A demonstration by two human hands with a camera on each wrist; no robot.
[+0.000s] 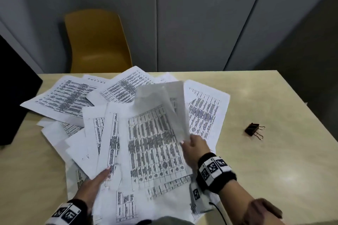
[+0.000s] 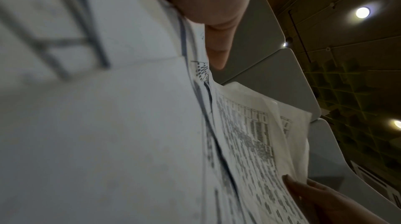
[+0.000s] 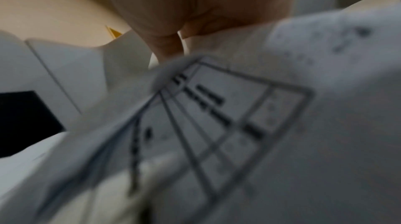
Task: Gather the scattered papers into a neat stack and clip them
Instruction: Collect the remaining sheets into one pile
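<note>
Many printed sheets (image 1: pixel 64 97) lie scattered and overlapping across the beige table (image 1: pixel 274 160). A few sheets (image 1: pixel 155 133) are raised off the pile, with their top ends curling over. My left hand (image 1: pixel 102 173) holds the lower left part of this bunch, thumb on top. My right hand (image 1: pixel 190 144) grips its right edge. The left wrist view shows my left fingers (image 2: pixel 206 4) against the sheets (image 2: pixel 249 142) and my right hand (image 2: pixel 314 196) at their far edge. The right wrist view is blurred: fingers (image 3: pixel 173 13) over a printed sheet (image 3: pixel 238 124). A black binder clip (image 1: pixel 253 129) lies alone to the right.
A yellow chair (image 1: pixel 97 42) stands behind the table's far edge, before grey wall panels. A black object (image 1: pixel 14 97) sits at the table's left edge. Bare tabletop surrounds the clip on the right.
</note>
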